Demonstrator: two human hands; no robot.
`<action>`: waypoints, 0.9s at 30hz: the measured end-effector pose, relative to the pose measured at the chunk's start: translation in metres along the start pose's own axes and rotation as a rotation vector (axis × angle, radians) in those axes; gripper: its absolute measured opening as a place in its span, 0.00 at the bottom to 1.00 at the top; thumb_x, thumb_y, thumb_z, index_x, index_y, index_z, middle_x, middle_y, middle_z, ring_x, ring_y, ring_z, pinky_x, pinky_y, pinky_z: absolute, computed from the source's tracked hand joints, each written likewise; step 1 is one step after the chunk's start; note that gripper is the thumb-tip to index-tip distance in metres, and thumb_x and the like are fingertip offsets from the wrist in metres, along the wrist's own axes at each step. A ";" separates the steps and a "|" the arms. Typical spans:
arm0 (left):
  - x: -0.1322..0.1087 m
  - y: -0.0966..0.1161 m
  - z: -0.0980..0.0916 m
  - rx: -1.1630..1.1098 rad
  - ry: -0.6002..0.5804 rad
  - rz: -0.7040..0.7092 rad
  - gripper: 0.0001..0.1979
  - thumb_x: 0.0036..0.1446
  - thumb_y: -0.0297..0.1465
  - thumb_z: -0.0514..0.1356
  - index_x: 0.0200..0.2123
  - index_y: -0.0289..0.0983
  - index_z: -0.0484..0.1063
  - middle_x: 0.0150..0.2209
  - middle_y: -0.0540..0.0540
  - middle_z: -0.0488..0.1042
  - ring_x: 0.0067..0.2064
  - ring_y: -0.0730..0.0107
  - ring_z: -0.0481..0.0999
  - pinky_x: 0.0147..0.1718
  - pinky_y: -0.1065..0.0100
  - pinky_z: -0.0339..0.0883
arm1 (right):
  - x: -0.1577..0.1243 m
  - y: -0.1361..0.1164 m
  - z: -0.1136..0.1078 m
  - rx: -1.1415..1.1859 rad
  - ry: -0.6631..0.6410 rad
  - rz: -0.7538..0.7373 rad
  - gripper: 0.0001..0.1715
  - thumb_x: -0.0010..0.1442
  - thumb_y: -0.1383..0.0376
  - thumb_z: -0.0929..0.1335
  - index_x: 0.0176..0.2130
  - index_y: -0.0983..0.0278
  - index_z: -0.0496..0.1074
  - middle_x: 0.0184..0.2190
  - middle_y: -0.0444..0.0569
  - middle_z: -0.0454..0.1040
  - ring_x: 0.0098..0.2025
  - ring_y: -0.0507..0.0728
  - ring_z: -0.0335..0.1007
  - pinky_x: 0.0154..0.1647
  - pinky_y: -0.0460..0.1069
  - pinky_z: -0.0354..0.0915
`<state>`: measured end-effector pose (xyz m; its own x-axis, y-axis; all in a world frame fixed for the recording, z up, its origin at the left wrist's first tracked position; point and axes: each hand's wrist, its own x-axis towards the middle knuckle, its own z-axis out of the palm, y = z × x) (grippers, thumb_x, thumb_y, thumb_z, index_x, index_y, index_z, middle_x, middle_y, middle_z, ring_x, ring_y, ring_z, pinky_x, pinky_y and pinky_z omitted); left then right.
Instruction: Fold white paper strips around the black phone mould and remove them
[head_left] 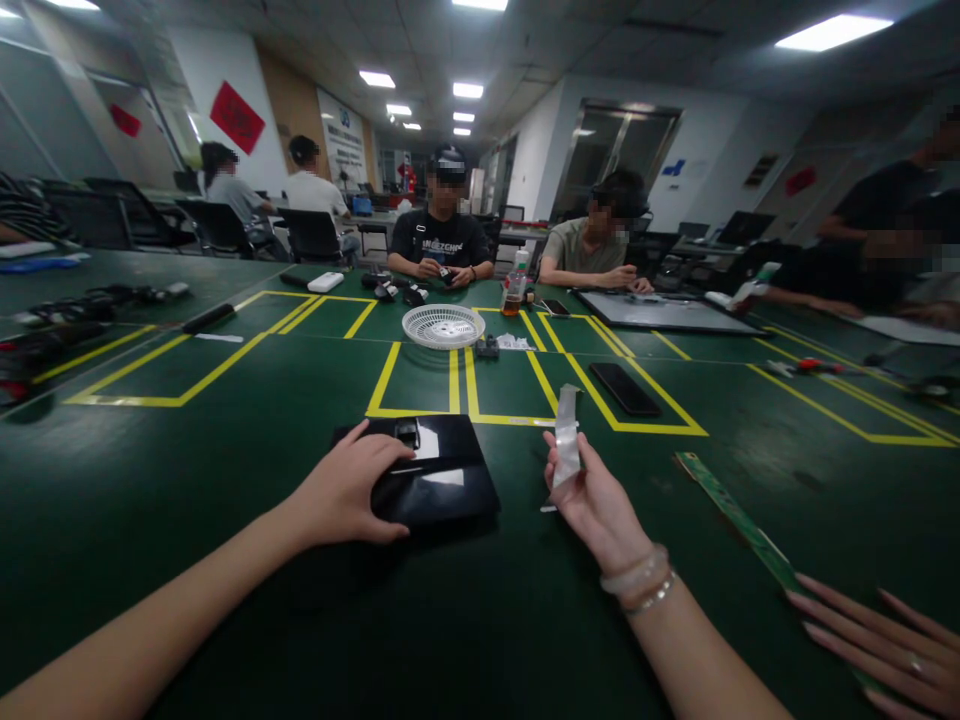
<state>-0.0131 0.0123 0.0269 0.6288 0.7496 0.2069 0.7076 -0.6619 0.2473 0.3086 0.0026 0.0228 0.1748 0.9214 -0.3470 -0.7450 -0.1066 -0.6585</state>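
A glossy black flat case [450, 470] with a small raised black piece near its far edge lies on the green table. My left hand [356, 485] grips its left side, thumb on the near part and fingers over the top. To the right of the case, my right hand [596, 500] is turned palm up. Its fingers are closed on a shiny silver-grey strip [568, 435], which stands up from the hand with one end pointing away from me. Whether the strip is tape or foil I cannot tell.
Another person's hand [892, 640] touches a long green circuit board [731, 520] at right. Ahead are a white plastic basket [444, 326], a black phone [624, 388], a bottle [514, 290] and yellow tape outlines. Dark cables and tools [90, 305] lie left. Several people sit around.
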 end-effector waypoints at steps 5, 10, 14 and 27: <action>0.000 0.022 0.009 -0.083 -0.066 0.134 0.42 0.40 0.42 0.75 0.58 0.40 0.66 0.57 0.43 0.68 0.60 0.50 0.66 0.68 0.42 0.36 | -0.002 0.001 0.003 -0.021 0.024 0.033 0.08 0.69 0.66 0.63 0.44 0.64 0.72 0.27 0.43 0.77 0.22 0.47 0.72 0.25 0.42 0.75; 0.001 0.021 0.013 -0.089 -0.069 0.150 0.40 0.42 0.43 0.74 0.57 0.39 0.67 0.58 0.41 0.67 0.60 0.48 0.66 0.67 0.41 0.38 | -0.007 0.001 0.005 -0.078 -0.025 0.020 0.10 0.63 0.67 0.69 0.46 0.62 0.73 0.32 0.44 0.80 0.24 0.49 0.74 0.26 0.43 0.75; 0.001 0.017 0.015 -0.094 -0.068 0.142 0.39 0.44 0.43 0.74 0.58 0.39 0.67 0.58 0.41 0.67 0.60 0.47 0.66 0.67 0.40 0.39 | -0.009 0.005 0.004 -0.190 -0.109 -0.091 0.16 0.58 0.65 0.73 0.48 0.58 0.74 0.42 0.45 0.81 0.31 0.49 0.77 0.31 0.43 0.75; -0.008 0.020 0.020 0.081 0.163 0.471 0.21 0.59 0.44 0.66 0.48 0.37 0.72 0.44 0.43 0.74 0.44 0.57 0.74 0.44 0.59 0.68 | -0.021 0.020 0.001 -1.277 -0.690 -0.657 0.17 0.67 0.62 0.66 0.53 0.54 0.76 0.54 0.50 0.74 0.57 0.59 0.69 0.58 0.57 0.64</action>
<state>0.0025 -0.0073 0.0114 0.8321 0.3567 0.4248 0.3858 -0.9224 0.0190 0.2899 -0.0185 0.0177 -0.3426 0.8789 0.3319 0.4066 0.4572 -0.7910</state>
